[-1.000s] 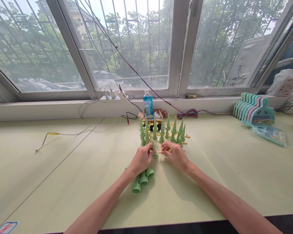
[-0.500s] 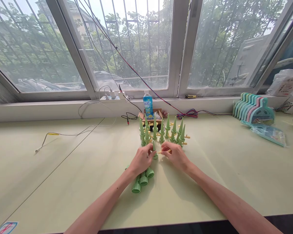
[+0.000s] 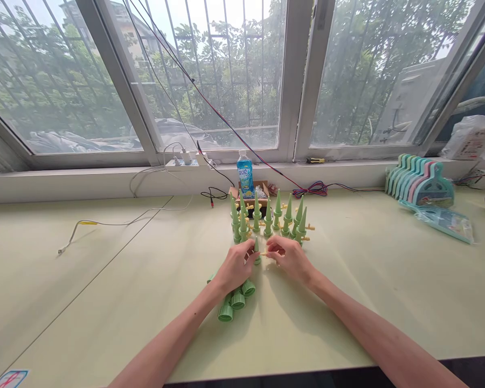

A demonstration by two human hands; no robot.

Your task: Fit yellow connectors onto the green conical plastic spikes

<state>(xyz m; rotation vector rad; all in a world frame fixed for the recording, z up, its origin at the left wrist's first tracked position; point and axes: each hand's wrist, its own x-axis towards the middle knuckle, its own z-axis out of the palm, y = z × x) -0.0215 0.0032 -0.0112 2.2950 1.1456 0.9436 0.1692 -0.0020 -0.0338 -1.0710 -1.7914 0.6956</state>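
My left hand (image 3: 238, 264) is closed around a green watering spike (image 3: 257, 250), which stands point up on the table. Between the thumb and fingers of my right hand (image 3: 288, 256) is a small yellow valve (image 3: 263, 254), its tip against the side of that spike. How deep it sits in the spike I cannot tell. Just beyond both hands several more green spikes (image 3: 268, 218) stand upright, many with yellow valves sticking out sideways. Under my left wrist lie several green spikes (image 3: 237, 299) on their sides, threaded open ends facing me, partly hidden by the forearm.
Behind the standing spikes is a small cardboard box (image 3: 262, 189) with a blue bottle (image 3: 246, 175) at it. A coiled cable (image 3: 313, 188) lies near the window sill. Pastel dustpan-like pieces (image 3: 420, 180) stand at the right; a thin white cable (image 3: 117, 222) crosses the left.
The spike in my left hand stands slightly more upright. My right hand has shifted very slightly toward it with the yellow valve. The other spikes have not moved.
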